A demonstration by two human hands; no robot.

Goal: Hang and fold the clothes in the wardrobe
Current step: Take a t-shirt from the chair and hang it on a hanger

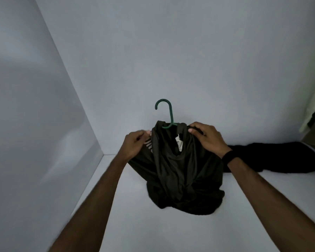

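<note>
Dark green garment (180, 166) is held upright on the white wardrobe shelf (216, 231), its lower part bunched on the shelf surface, centred between both hands. Green hanger (166, 113) is threaded through the neck opening; only the hook and a short curve of the neck are seen, pointing up and slightly away, the arms being hidden inside the cloth. Left hand (134, 142) grip: fingers curled, pinching the left shoulder fabric near a striped patch. Right hand (207, 137) grip: fingers curled over the right shoulder edge, holding cloth, possibly the hanger arm beneath; that cannot be told. Hanger long axis is judged to run left-right, from one hand to the other, with the hook midway, about equally near to each. Step judged: shoulders being seated on the hanger, hanging not yet done. A second black garment (273, 157) lies flat on the shelf behind the right wrist. Pale cloth (314, 117) hangs at the right edge.
</note>
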